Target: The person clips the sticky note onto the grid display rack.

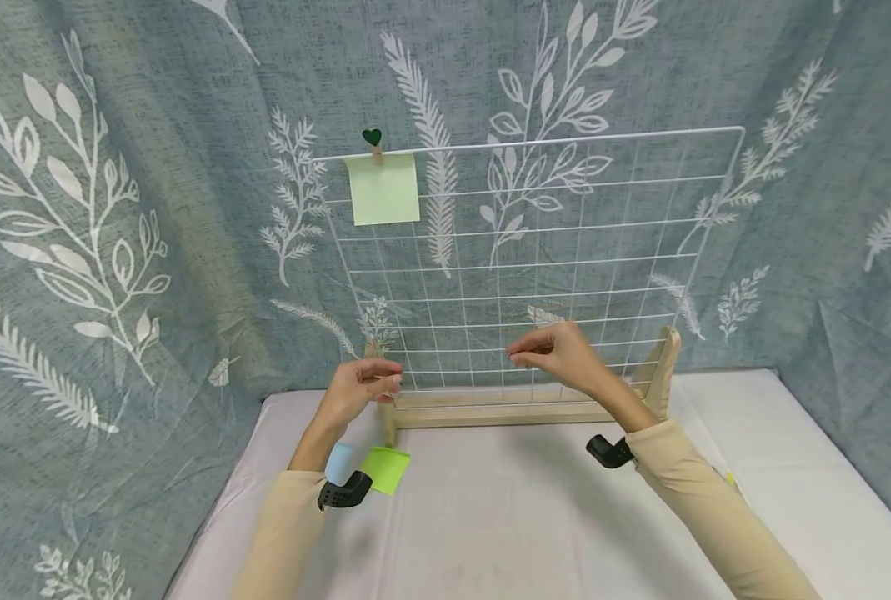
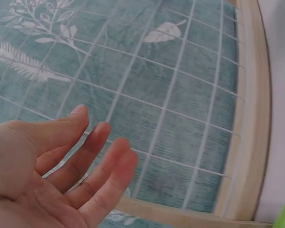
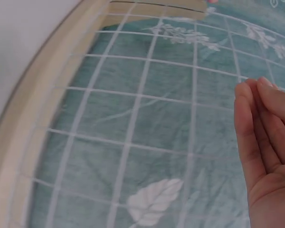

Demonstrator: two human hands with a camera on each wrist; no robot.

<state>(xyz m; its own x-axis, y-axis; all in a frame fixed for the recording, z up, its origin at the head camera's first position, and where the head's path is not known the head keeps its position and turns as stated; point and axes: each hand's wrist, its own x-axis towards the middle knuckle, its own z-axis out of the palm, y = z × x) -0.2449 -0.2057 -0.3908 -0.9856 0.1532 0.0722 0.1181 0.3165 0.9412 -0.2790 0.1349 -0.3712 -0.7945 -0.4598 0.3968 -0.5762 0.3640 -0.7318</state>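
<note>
A white wire grid [image 1: 535, 143] stands upright in a wooden base [image 1: 490, 414]. Near its upper left corner hangs a pale green sticky note [image 1: 385, 200], clipped to the top bar by a small wooden clothespin with a dark green heart [image 1: 372, 137]. My left hand [image 1: 355, 387] hovers in front of the grid's lower left, fingers loosely bent; the left wrist view shows nothing in the palm [image 2: 61, 190]. In front of the lower middle of the grid is my right hand [image 1: 558, 357]. Its thumb and fingertips come together in the right wrist view, with no object visible between them.
Below my left forearm, a light blue pad of notes [image 1: 340, 462] and a lime green one [image 1: 387, 469] lie on the white tabletop [image 1: 483, 517]. Something small and yellow [image 1: 730, 478] shows beside my right sleeve. A leaf-patterned teal curtain [image 1: 212, 167] hangs behind the grid.
</note>
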